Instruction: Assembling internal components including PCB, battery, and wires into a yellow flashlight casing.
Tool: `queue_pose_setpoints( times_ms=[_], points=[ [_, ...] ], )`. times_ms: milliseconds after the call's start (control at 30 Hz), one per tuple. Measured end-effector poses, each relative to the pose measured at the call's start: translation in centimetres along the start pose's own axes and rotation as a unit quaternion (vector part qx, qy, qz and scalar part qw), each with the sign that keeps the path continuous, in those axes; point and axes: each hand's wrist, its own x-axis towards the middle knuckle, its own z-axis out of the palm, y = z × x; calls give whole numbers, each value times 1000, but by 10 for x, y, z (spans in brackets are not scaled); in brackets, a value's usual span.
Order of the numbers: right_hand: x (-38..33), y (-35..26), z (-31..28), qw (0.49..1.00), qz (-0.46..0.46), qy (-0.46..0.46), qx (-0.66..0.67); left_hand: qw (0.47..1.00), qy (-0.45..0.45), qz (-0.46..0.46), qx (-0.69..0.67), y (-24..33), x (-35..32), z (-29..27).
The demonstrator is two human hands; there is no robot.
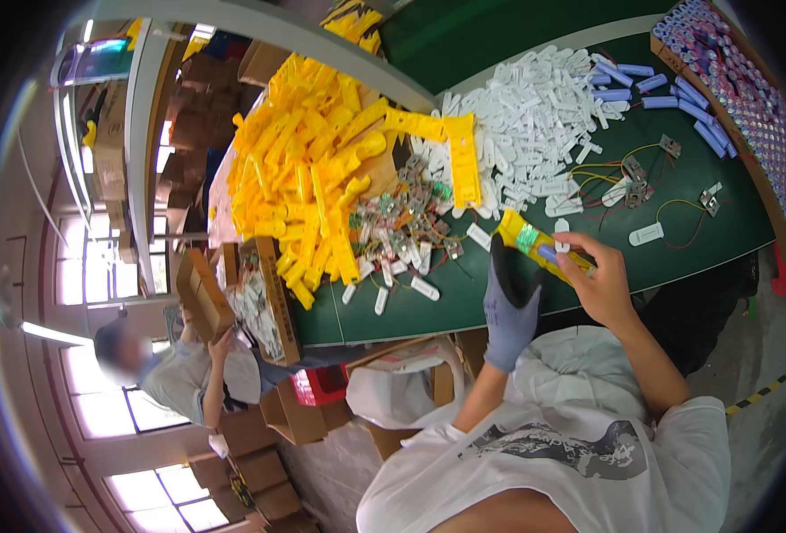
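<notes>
My left hand (513, 306), in a grey glove with dark fingers, is closed around a yellow plastic casing (509, 226) just above the table's near edge. Inside the casing lie a green circuit board (526, 237) and a purple cylindrical battery cell (547, 254). My bare right hand (604, 282) is at the casing's right end, thumb and index finger close together. A small white oblong plastic piece (562, 233) shows at those fingertips and appears pinched between them. My right fingers partly hide the casing's right end.
The green table (695, 253) holds a heap of yellow casings (300, 169), white plastic pieces (526, 115), wired circuit boards (402, 213) and loose purple cells (695, 93). A carton of cells (739, 89) stands at right. At left, another person (189, 377) handles a cardboard box (202, 298).
</notes>
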Motion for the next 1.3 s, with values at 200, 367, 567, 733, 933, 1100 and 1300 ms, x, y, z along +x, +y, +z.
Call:
queue_pose_setpoints(
  times_ms=[200, 367, 567, 733, 933, 1100, 1300],
  points=[
    [7, 6, 14, 994, 42, -35, 95, 980, -11, -69, -188, -1, 32, 8],
    [11, 15, 13, 970, 74, -57, 225, 972, 88, 0, -219, 8, 42, 22],
    [69, 12, -13, 975, -9, -46, 216, 961, 52, -4, -272, 5, 76, 30],
    [157, -9, -37, 983, -33, -131, 128, 967, 21, 88, -238, 23, 136, 49],
    [183, 15, -59, 983, -72, -166, 8, 967, 46, 139, -208, 0, 152, 69],
    [166, 11, -58, 975, -31, -215, 45, 969, 44, 121, -209, 10, 143, 60],
    [172, 29, -66, 978, -35, -202, 34, 980, 16, 147, -131, 13, 149, 65]
  ],
)
